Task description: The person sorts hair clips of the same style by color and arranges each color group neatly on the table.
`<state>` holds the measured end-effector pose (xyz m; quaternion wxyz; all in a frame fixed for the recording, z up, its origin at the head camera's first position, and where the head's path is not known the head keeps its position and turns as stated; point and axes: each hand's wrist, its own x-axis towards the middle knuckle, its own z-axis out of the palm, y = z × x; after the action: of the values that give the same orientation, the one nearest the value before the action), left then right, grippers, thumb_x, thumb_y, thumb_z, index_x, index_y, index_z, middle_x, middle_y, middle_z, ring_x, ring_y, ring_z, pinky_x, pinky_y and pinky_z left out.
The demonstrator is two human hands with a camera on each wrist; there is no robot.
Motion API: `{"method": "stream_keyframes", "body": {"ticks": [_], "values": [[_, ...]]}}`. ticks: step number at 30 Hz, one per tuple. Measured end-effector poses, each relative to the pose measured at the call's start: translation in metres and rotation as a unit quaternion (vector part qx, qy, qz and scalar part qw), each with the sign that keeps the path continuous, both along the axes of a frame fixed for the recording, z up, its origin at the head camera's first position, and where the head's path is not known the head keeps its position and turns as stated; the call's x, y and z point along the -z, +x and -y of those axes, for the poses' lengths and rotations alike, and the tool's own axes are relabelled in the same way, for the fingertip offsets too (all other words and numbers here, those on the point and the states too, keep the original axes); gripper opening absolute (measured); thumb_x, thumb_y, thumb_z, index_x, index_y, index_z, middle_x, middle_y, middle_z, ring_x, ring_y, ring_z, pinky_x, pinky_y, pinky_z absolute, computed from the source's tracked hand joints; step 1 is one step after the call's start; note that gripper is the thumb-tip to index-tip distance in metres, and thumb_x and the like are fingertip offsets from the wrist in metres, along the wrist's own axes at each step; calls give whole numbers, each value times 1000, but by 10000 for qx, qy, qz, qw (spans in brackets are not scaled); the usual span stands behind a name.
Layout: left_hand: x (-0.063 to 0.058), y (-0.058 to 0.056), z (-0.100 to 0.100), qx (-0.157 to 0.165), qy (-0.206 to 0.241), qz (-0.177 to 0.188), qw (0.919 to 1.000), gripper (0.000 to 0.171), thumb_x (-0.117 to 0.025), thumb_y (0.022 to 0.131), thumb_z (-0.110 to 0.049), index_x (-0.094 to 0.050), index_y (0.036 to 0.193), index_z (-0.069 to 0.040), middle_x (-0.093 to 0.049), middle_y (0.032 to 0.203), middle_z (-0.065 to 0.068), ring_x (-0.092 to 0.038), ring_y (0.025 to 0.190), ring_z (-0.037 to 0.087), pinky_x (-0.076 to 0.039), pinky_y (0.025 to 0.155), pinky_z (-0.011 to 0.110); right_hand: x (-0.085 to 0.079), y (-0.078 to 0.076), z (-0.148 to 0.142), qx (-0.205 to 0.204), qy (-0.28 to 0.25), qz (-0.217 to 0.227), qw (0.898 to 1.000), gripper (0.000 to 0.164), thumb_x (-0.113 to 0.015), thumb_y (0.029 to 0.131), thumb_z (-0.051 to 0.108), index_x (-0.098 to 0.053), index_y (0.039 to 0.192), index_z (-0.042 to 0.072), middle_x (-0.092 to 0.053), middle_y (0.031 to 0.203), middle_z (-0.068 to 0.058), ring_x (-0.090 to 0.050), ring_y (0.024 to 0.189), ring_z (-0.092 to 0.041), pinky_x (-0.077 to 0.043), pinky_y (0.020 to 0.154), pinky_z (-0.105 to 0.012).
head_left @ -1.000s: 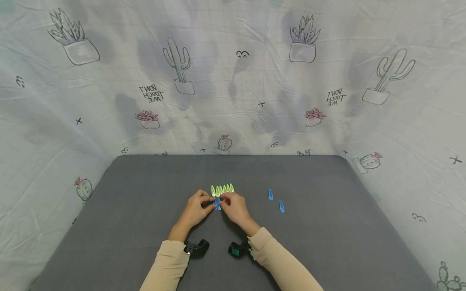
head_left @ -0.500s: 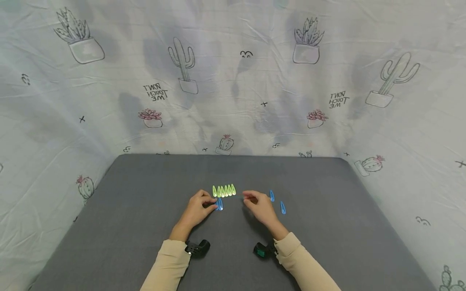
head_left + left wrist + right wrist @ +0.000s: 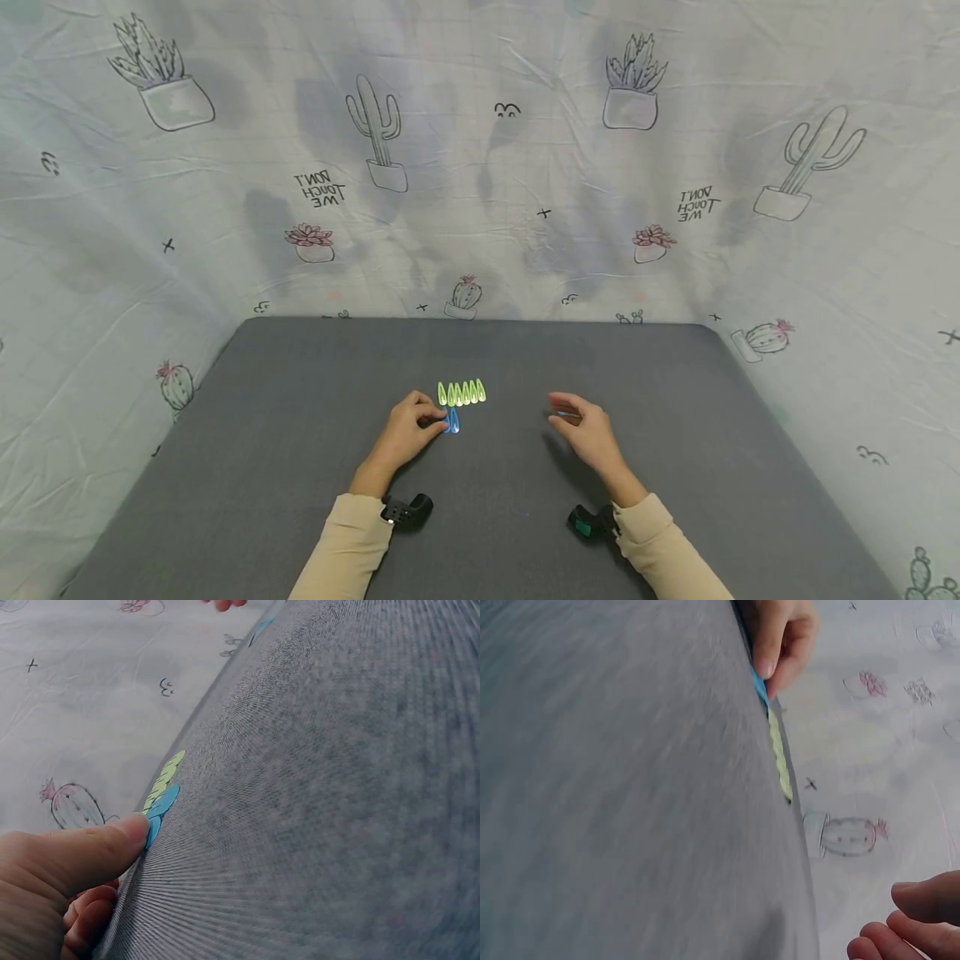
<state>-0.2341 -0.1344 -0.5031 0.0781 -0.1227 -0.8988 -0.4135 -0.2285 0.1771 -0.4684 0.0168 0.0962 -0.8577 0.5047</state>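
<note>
Two blue snap hair clips [image 3: 454, 421] lie side by side just below a row of several yellow-green hair clips [image 3: 465, 392]. My left hand [image 3: 405, 429] pinches the left blue one between thumb and fingers; its thumb [image 3: 112, 844] covers part of that clip in the left wrist view. Over to the right, my right hand [image 3: 588, 429] hovers above the table with fingers parted and loosely bent. A bit of blue clip [image 3: 567, 414] shows between its thumb and fingers, and the hand hides the rest of the clips there.
Everything lies on a dark grey cloth-covered table [image 3: 337, 358]. A pale curtain [image 3: 480, 167] printed with cacti hangs behind it and at both sides. Each wrist wears a black camera, the left camera [image 3: 408, 512] close over the table.
My right hand has left the two blue clips in the middle and moved right, over the spot where two more blue clips lay. My left hand has stayed in place.
</note>
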Motion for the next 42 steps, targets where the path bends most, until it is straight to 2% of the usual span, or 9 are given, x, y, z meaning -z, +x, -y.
{"method": "stream_keyframes", "body": {"ticks": [11,18,24,33,42], "values": [[2,-2,3,21,11,-70,10000,14,-79,76,-15,-75,89,-12,-54,91,-2,-53,79,10,-48,74,30,11,7,-25,442,-70,-31,9990,40,-68,85,5,-59,124,-2,-61,124,-20,-58,113,-35,-50,90,-40],[3,-2,3,23,-20,-18,10000,14,-79,77,-16,-75,90,-14,-55,91,-3,-52,79,10,-48,74,30,18,10,-38,922,-56,140,9956,39,-68,84,2,-61,122,-2,-62,121,-22,-60,110,-34,-52,86,-30],[2,-4,3,14,5,-78,10000,15,-79,76,-16,-75,90,-13,-55,90,-3,-52,79,10,-48,74,30,21,9,-39,961,215,166,9950,37,-68,84,2,-61,121,-3,-64,118,-21,-62,105,-32,-52,84,-28],[3,-5,2,7,-38,-64,10000,16,-79,76,-16,-75,92,-12,-55,91,-2,-53,80,10,-48,74,30,24,6,-38,966,923,-46,9910,36,-70,83,4,-63,118,-2,-65,111,-17,-63,99,-29,-51,83,-38],[2,-4,2,43,-39,-80,10000,15,-79,76,-15,-75,90,-12,-55,91,-2,-53,80,10,-48,74,30,11,-1,-33,986,1458,280,9840,32,-70,79,0,-66,111,-6,-63,92,-15,-62,84,-26,-50,74,-38]]}}
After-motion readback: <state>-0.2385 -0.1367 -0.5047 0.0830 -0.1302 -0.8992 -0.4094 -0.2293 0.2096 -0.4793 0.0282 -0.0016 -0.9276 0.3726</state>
